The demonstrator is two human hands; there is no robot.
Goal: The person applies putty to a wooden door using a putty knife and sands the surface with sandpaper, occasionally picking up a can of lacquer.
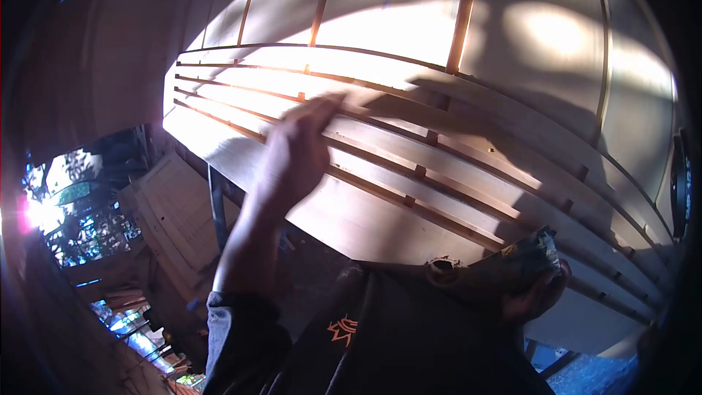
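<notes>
My left hand (296, 146) is over a pale wooden panel (336, 208), near the long thin strips (395, 128) fixed along it. Its fingers look bent and pressed together, blurred by motion; what they hold, if anything, does not show. Low on the right, close to my dark top, my right hand (537, 292) is wrapped around a dark patterned container-like object (523, 256) with a ragged edge. A round opening (442, 271) with a crusted pale rim shows at its left end. Small blocks (420, 172) sit between the strips.
Upright ribs (463, 14) divide the sunlit panel behind the strips. Flat boards (172, 212) lean below on the left, beside a dark post (217, 208). Scrap wood (131, 300) lies at lower left. Bright sun and hard shadows cross the panel.
</notes>
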